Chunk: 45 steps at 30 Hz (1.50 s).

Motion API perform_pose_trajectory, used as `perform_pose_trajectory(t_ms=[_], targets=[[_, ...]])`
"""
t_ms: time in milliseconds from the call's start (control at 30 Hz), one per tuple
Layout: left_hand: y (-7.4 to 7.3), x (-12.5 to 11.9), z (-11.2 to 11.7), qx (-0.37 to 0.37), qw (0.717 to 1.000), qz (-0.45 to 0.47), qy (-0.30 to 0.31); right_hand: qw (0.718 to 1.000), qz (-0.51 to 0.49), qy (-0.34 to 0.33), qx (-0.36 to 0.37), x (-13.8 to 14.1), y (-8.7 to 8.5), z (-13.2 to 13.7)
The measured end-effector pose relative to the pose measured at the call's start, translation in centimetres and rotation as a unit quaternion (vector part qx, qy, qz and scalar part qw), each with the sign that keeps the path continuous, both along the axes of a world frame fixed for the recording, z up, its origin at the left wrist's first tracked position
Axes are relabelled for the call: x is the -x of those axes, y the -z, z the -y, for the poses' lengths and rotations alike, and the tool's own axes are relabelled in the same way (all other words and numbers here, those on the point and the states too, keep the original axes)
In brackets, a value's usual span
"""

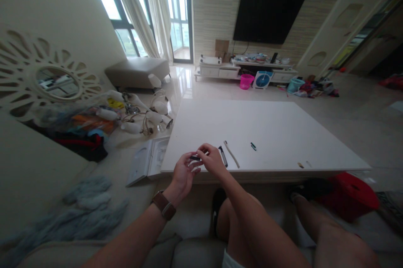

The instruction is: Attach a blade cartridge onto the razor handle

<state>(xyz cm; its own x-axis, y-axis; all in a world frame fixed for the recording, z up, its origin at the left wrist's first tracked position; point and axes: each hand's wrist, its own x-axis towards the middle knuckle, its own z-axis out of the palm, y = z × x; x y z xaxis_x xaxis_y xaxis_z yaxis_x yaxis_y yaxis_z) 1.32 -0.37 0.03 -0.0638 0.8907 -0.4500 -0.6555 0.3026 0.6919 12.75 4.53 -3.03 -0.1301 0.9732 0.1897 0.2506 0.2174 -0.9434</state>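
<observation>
My left hand [185, 172], with a brown-strapped watch at its wrist, is closed on a small dark object [195, 158] over the near left edge of the white table [252, 119]. From the other side, my right hand [210, 158] pinches the same piece. Fingers cover much of it, so its kind cannot be made out. Just right of my right hand lies a slim black tool [223, 157]. Beside that is a pale toothbrush [232, 154] with a dark head. Farther right rests a short green and white item [253, 146].
A brown bit [301, 165] lies near the table's front edge. Left of the table are an open white box [146, 161] and a chandelier [147, 117] on the floor. A red stool [354, 194] stands at the front right, near another person's leg [327, 230].
</observation>
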Motion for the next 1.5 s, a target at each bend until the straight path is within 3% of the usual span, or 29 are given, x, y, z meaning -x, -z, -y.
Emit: perform_pose_trajectory(t_ms=[1167, 1367, 1500], targets=[[0.0, 0.1, -0.1, 0.004, 1.000, 0.005, -0.005, 1.000, 0.011, -0.013, 0.002, 0.1, 0.1, -0.1], [-0.1, 0.2, -0.1, 0.015, 1.000, -0.011, -0.001, 0.997, 0.071, -0.010, -0.042, -1.2, 0.2, -0.9], [-0.2, 0.2, -0.1, 0.021, 1.000, -0.014, -0.002, 0.983, 0.172, 0.014, -0.067, -4.1, 1.9, -3.5]])
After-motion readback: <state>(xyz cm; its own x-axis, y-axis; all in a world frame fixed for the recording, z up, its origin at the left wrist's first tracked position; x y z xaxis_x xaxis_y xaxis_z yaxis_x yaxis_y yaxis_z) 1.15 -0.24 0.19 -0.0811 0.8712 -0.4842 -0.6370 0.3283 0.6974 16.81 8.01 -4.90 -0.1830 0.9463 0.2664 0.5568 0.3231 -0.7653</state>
